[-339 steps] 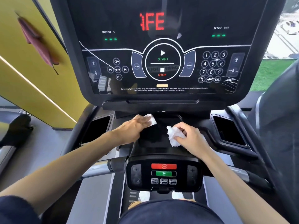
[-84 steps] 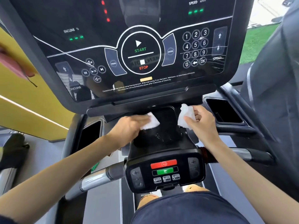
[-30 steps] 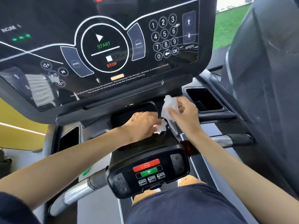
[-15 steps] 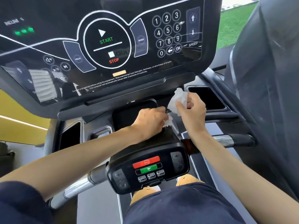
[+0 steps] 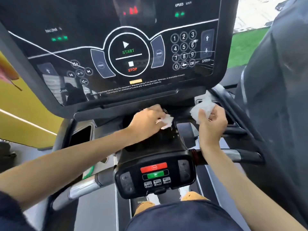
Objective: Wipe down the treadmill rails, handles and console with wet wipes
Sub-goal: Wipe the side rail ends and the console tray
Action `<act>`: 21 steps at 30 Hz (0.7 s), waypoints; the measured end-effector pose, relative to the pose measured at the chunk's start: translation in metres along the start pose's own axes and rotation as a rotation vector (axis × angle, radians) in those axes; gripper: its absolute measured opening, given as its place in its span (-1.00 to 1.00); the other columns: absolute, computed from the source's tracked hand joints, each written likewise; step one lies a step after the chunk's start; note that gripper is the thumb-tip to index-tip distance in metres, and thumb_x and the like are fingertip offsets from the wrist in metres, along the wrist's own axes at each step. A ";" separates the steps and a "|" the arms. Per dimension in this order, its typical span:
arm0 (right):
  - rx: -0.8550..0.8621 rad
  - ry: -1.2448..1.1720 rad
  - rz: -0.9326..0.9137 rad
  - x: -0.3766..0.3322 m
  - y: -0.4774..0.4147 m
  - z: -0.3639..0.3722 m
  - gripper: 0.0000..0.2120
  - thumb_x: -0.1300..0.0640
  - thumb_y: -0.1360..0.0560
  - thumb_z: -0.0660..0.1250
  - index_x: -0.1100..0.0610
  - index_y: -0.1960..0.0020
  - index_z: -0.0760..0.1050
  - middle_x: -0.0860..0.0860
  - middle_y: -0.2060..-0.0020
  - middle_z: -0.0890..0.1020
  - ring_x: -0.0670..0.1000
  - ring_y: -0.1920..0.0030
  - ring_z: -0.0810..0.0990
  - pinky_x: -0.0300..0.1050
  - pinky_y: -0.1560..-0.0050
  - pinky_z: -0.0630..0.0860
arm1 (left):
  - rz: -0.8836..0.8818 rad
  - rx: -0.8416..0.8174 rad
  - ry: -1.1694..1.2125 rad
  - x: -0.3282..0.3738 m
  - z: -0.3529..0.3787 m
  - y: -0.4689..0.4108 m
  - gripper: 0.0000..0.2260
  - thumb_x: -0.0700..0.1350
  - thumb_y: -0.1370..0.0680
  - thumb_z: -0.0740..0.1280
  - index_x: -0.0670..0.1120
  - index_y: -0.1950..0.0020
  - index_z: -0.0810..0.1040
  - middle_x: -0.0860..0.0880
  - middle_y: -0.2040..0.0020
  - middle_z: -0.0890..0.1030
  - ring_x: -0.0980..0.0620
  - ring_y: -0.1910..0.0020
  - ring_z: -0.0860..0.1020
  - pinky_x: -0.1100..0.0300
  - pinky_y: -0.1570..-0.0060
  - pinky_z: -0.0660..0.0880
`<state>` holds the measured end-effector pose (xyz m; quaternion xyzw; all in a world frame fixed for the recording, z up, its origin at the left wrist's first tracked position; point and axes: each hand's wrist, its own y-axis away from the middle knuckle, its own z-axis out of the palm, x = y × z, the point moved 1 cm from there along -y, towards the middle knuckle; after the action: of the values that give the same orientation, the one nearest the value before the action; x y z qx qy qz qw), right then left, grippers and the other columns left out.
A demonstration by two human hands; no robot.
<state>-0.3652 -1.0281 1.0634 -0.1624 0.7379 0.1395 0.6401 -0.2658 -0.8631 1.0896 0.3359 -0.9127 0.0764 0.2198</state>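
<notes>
White against black: pinching small wipe point(image 5: 166, 121) in curled left hand point(image 5: 146, 120) at tray point(image 5: 160, 142) just below console point(image 5: 128, 52) | gripping bigger crumpled wipe point(image 5: 202, 108) in right hand point(image 5: 211, 120), raised right of tray, under console's lower right corner

Holding a crumpled white wet wipe point(image 5: 167, 121) on the black plastic housing point(image 5: 155, 144) in the left grip point(image 5: 146, 121), glossy black console point(image 5: 116, 30) at twelve o'clock; pinching a second white wipe point(image 5: 202, 108) in the right grip point(image 5: 212, 125) at three o'clock.

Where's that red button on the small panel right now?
In the head view the red button sits low and central, on the small panel, directly above the green button.
</notes>
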 end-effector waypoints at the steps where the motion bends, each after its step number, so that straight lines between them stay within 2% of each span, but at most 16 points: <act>1: -0.038 0.012 0.005 0.001 0.000 0.001 -0.76 0.24 -0.46 0.34 0.16 -0.12 0.52 -0.09 0.15 0.59 -0.06 0.12 0.58 -0.27 0.14 0.52 | -0.018 -0.004 -0.046 -0.011 -0.010 0.011 -0.91 -0.12 -0.52 0.34 -0.06 0.04 0.64 0.07 -0.01 0.55 -0.04 0.08 0.57 0.04 0.11 0.51; 4: -0.118 0.031 0.012 0.002 0.001 0.005 -0.77 0.24 -0.46 0.35 0.17 -0.12 0.52 -0.14 0.19 0.58 -0.07 0.15 0.58 -0.24 0.15 0.50 | -0.103 -0.188 -0.336 -0.029 -0.025 0.028 -0.77 -0.05 -0.57 0.25 -0.02 -0.20 0.55 0.08 -0.19 0.54 -0.07 -0.13 0.54 0.07 -0.01 0.45; 7: -0.165 0.053 0.012 0.003 0.001 0.006 -0.79 0.22 -0.46 0.35 0.15 -0.09 0.52 -0.16 0.20 0.57 -0.05 0.13 0.58 -0.31 0.19 0.46 | -0.209 -0.198 -0.490 -0.032 -0.022 0.028 -0.79 -0.08 -0.59 0.20 -0.05 -0.21 0.47 0.01 -0.20 0.53 -0.13 -0.12 0.54 0.06 0.04 0.44; 9: -0.191 0.061 0.014 0.003 0.001 0.006 -0.82 0.22 -0.46 0.35 0.12 -0.05 0.51 -0.16 0.21 0.56 -0.05 0.14 0.57 -0.35 0.22 0.44 | -0.182 -0.202 -0.571 -0.029 -0.014 0.025 -0.79 -0.17 -0.57 0.19 -0.05 -0.20 0.46 -0.02 -0.17 0.52 -0.13 -0.11 0.56 0.05 0.07 0.45; 11: -0.215 0.069 0.014 0.003 0.002 0.007 -0.84 0.22 -0.46 0.36 0.09 -0.03 0.50 -0.16 0.21 0.57 -0.04 0.14 0.57 -0.27 0.18 0.47 | -0.048 -0.239 -0.530 -0.022 0.001 0.020 -0.75 -0.21 -0.56 0.21 -0.02 -0.20 0.50 -0.01 -0.14 0.52 -0.08 -0.11 0.56 0.08 0.03 0.45; 13: -0.232 0.078 0.007 0.003 0.003 0.008 -0.83 0.22 -0.45 0.36 0.09 -0.03 0.51 -0.16 0.21 0.58 -0.02 0.13 0.59 -0.18 0.13 0.50 | 0.101 -0.328 -0.274 -0.009 0.011 0.018 -0.77 -0.19 -0.56 0.28 -0.02 -0.18 0.59 0.00 -0.11 0.55 -0.06 -0.09 0.56 0.11 0.03 0.45; 15: -0.246 0.086 -0.001 0.004 0.003 0.007 -0.81 0.23 -0.45 0.36 0.10 -0.05 0.52 -0.17 0.20 0.58 -0.03 0.12 0.59 -0.19 0.13 0.50 | 0.168 -0.409 -0.118 -0.001 0.008 0.018 -0.79 -0.17 -0.55 0.32 -0.04 -0.16 0.63 0.00 -0.09 0.58 -0.03 -0.07 0.56 0.13 0.04 0.45; 18: -0.264 0.073 0.000 0.006 0.001 0.005 -0.77 0.23 -0.45 0.36 0.12 -0.11 0.52 -0.17 0.19 0.57 -0.05 0.12 0.58 -0.32 0.18 0.47 | 0.079 -0.235 -0.194 -0.028 -0.008 0.022 -0.74 -0.22 -0.56 0.29 0.04 -0.16 0.63 0.02 -0.08 0.55 -0.04 -0.06 0.56 0.12 0.08 0.46; 20: -0.277 0.062 0.003 0.007 0.001 0.004 -0.78 0.25 -0.45 0.36 0.11 -0.09 0.52 -0.18 0.19 0.57 -0.07 0.13 0.58 -0.40 0.22 0.46 | -0.022 -0.248 -0.422 -0.056 -0.017 0.034 -0.66 -0.25 -0.57 0.25 0.08 -0.24 0.57 0.00 -0.13 0.51 -0.07 -0.10 0.54 0.07 0.06 0.48; 21: -0.285 0.058 0.008 0.007 0.001 0.004 -0.79 0.25 -0.45 0.37 0.10 -0.07 0.51 -0.18 0.20 0.57 -0.07 0.14 0.58 -0.40 0.22 0.45 | -0.047 -0.259 -0.445 -0.065 -0.017 0.040 -0.67 -0.26 -0.56 0.25 0.06 -0.24 0.57 -0.01 -0.13 0.50 -0.09 -0.10 0.54 0.05 0.06 0.50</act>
<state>-0.3625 -1.0262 1.0560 -0.2524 0.7295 0.2406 0.5884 -0.2422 -0.7900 1.0760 0.3347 -0.9327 -0.1220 0.0567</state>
